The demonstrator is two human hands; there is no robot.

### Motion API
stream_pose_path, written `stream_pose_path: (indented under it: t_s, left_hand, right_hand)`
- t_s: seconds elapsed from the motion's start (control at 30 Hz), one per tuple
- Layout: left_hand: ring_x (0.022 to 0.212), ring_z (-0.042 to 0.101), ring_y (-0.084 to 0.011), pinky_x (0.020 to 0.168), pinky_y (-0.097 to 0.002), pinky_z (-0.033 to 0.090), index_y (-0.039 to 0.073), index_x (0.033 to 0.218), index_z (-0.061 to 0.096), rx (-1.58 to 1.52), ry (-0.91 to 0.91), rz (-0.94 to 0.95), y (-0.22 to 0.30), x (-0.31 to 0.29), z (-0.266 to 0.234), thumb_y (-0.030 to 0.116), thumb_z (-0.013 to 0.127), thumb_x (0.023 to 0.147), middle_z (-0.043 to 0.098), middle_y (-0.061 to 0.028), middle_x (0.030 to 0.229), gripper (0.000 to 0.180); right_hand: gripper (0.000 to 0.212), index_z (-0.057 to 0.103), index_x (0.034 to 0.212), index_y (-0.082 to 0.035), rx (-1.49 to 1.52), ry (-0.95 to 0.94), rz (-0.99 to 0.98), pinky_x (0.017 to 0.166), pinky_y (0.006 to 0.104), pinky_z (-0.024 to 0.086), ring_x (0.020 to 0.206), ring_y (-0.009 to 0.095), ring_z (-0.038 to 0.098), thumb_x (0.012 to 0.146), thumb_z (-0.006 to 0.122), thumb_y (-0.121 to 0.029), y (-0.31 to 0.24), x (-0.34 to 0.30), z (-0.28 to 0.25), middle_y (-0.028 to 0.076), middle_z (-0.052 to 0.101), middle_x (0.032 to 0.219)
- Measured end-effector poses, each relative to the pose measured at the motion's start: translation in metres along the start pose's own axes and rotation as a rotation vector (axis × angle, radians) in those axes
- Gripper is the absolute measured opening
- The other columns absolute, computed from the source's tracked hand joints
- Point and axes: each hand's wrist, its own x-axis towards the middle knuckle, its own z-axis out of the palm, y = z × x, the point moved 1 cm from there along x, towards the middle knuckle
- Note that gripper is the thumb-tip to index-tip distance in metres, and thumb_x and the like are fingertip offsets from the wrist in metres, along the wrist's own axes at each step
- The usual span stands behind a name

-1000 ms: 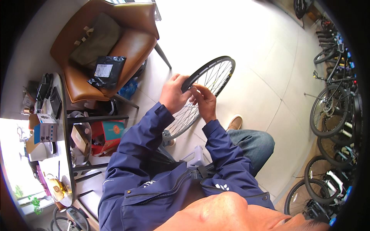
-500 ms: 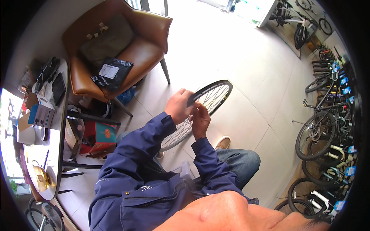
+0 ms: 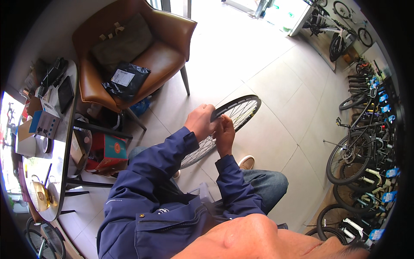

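1. Floor [image 3: 276, 129], pale tiled; brown armchair [image 3: 166, 56] left, bicycles [image 3: 351, 157] right.
2. Spoked wheel [image 3: 233, 103], before the person, tilted; long axis runs lower left to upper right.
3. Left hand [image 3: 200, 123], clasped on the wheel; right hand [image 3: 225, 136], just beside, grip unclear.

My left grip [image 3: 201, 123] hides part of the wheel [image 3: 233, 102]; whether my right grip [image 3: 224, 136] pinches anything is too small to tell.

A black parcel [image 3: 128, 83] lies on the brown armchair [image 3: 164, 61]; beside the armchair stands a cluttered table [image 3: 64, 136], and well apart, bicycles [image 3: 351, 149].
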Motion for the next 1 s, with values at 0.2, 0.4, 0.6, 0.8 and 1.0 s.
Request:
stream_pose_path:
  t_s: [0.2, 0.4, 0.6, 0.8, 1.0]
  left_hand:
    - [0.086, 0.069, -0.0408, 0.075, -0.0468, 0.054, 0.002, 0.098, 0.069, 0.028, 0.009, -0.025, -0.002, 0.001, -0.002, 0.033, 0.084, 0.091, 0.07, -0.0189, 0.093, 0.035]
    - [0.088, 0.07, -0.04, 0.078, -0.0476, 0.054, 0.003, 0.098, 0.069, 0.068, 0.07, 0.031, 0.003, -0.003, -0.001, 0.031, 0.084, 0.09, 0.071, -0.0183, 0.092, 0.033]
    - [0.09, 0.071, -0.0368, 0.087, -0.0455, 0.054, 0.004, 0.097, 0.069, 0.021, 0.097, 0.11, 0.001, -0.002, -0.002, 0.03, 0.084, 0.088, 0.073, -0.0147, 0.089, 0.031]
    - [0.09, 0.071, -0.0365, 0.087, -0.0454, 0.054, 0.005, 0.098, 0.071, 0.017, 0.068, 0.076, 0.002, -0.002, -0.004, 0.032, 0.084, 0.087, 0.073, -0.0135, 0.088, 0.032]
    - [0.094, 0.071, -0.038, 0.085, -0.046, 0.055, 0.004, 0.103, 0.072, 0.028, 0.031, 0.02, 0.007, -0.001, -0.004, 0.038, 0.082, 0.09, 0.074, -0.0168, 0.094, 0.037]
  right_hand:
    - [0.049, 0.06, 0.137, -0.001, -0.583, 0.166, -0.28, 0.061, 0.027, 0.057, 0.082, 0.014, 0.071, 0.093, 0.08, -0.011, -0.018, -0.012, 0.025, 0.012, 0.069, 0.12]
    - [0.048, 0.063, 0.132, 0.0, -0.791, 0.19, -0.278, 0.065, 0.0341, 0.06, 0.08, 0.02, 0.074, 0.091, 0.081, -0.017, -0.028, -0.007, 0.025, 0.015, 0.072, 0.113]
    - [0.048, 0.064, 0.134, -0.005, -0.807, 0.176, -0.133, 0.068, 0.0382, 0.061, 0.075, 0.024, 0.076, 0.092, 0.08, -0.025, -0.033, -0.007, 0.021, 0.013, 0.075, 0.087]
    - [0.045, 0.065, 0.134, -0.007, -0.83, 0.076, -0.151, 0.065, 0.0395, 0.06, 0.069, 0.026, 0.075, 0.095, 0.078, -0.026, -0.041, -0.002, 0.015, 0.013, 0.074, 0.079]
    - [0.04, 0.065, 0.129, -0.004, -0.749, 0.134, -0.253, 0.063, 0.0368, 0.06, 0.074, 0.024, 0.075, 0.094, 0.079, -0.02, -0.037, -0.002, 0.021, 0.017, 0.075, 0.093]
